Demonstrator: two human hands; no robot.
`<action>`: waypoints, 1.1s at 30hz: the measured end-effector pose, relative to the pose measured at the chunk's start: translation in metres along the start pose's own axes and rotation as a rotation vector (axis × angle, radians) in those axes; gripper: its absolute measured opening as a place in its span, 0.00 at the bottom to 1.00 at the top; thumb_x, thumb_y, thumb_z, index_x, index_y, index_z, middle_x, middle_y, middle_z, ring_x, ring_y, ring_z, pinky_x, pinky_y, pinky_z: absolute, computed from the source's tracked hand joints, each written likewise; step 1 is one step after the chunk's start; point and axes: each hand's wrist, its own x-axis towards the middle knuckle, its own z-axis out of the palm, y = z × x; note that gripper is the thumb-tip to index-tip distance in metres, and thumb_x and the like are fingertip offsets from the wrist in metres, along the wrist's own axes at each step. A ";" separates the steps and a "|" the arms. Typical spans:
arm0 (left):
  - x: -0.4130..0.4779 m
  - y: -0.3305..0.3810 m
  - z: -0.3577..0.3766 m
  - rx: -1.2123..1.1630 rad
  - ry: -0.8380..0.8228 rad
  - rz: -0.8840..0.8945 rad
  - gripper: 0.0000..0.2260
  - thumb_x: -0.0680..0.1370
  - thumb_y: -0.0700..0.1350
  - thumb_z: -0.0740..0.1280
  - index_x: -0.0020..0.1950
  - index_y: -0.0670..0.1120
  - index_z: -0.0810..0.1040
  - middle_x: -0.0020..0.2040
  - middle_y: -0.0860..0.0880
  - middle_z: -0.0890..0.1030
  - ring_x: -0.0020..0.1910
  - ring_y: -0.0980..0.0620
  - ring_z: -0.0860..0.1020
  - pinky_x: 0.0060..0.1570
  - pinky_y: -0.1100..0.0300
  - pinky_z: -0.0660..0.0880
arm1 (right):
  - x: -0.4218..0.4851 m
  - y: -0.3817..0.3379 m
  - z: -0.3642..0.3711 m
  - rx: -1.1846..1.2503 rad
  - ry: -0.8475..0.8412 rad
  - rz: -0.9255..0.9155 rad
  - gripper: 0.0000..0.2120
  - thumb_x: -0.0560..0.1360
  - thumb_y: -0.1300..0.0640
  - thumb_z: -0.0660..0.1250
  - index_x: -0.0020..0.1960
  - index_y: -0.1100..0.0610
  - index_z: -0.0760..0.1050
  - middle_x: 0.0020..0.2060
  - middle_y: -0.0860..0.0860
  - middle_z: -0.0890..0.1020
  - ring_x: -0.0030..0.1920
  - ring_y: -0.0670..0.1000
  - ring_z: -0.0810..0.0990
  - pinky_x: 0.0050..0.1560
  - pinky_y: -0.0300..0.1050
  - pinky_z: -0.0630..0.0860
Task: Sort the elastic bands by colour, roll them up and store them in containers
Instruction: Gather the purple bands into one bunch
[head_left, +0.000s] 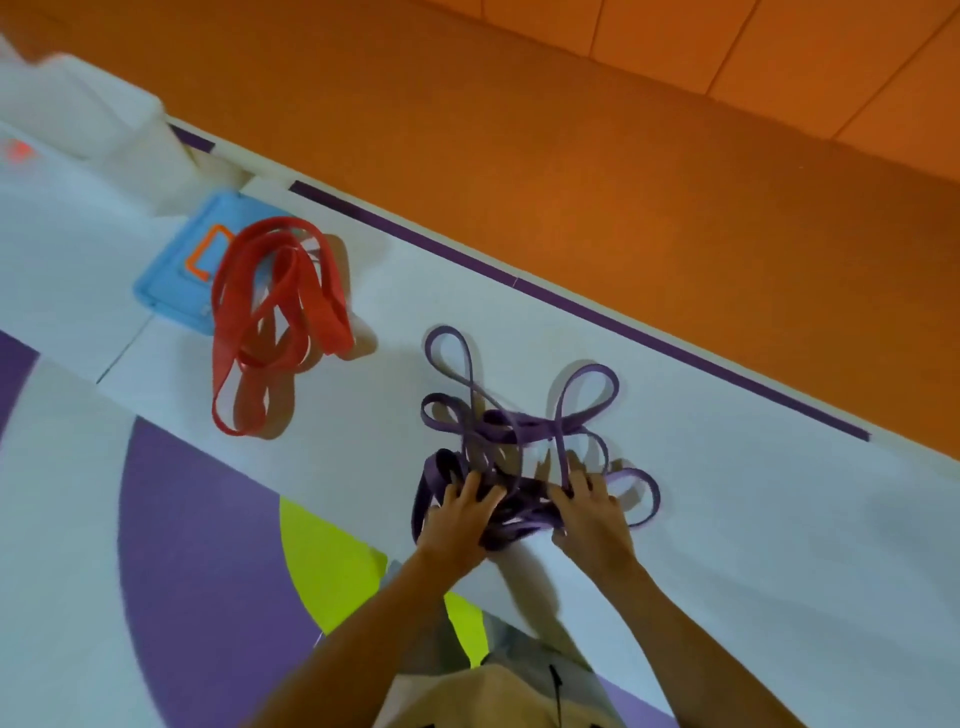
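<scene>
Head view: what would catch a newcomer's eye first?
A tangle of purple bands lies mid-frame on the white surface, with the left hand and right hand on its near side; the grip is too blurred to read. To the left, a heap of red bands lies partly over a blue lid. The orange floor fills the top.

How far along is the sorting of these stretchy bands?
Sorting by colour looks done: the red bands lie in one heap, apart from the purple bands. In hand: the left hand and right hand are both on the purple tangle. Left: no band looks rolled, and none is in a container; both heaps lie loose on the white surface.
</scene>
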 end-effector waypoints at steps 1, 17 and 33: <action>0.000 0.001 0.000 0.011 0.007 0.004 0.38 0.77 0.46 0.73 0.81 0.57 0.56 0.80 0.44 0.57 0.76 0.32 0.64 0.66 0.32 0.74 | -0.002 0.003 0.001 0.010 0.025 -0.014 0.27 0.62 0.54 0.82 0.61 0.54 0.83 0.69 0.62 0.78 0.63 0.65 0.81 0.46 0.57 0.85; -0.015 0.026 -0.003 -0.244 0.255 -0.019 0.26 0.79 0.38 0.70 0.77 0.48 0.72 0.74 0.46 0.71 0.68 0.40 0.77 0.61 0.51 0.76 | -0.032 0.027 0.000 0.400 0.349 -0.111 0.11 0.71 0.59 0.82 0.52 0.54 0.86 0.45 0.50 0.85 0.42 0.52 0.86 0.42 0.45 0.84; -0.112 -0.002 -0.103 -0.868 0.913 -0.087 0.23 0.68 0.29 0.76 0.60 0.46 0.83 0.56 0.51 0.80 0.51 0.53 0.80 0.54 0.57 0.78 | -0.033 -0.041 -0.115 0.659 0.688 -0.295 0.22 0.66 0.72 0.80 0.58 0.59 0.84 0.56 0.54 0.83 0.52 0.59 0.84 0.45 0.57 0.85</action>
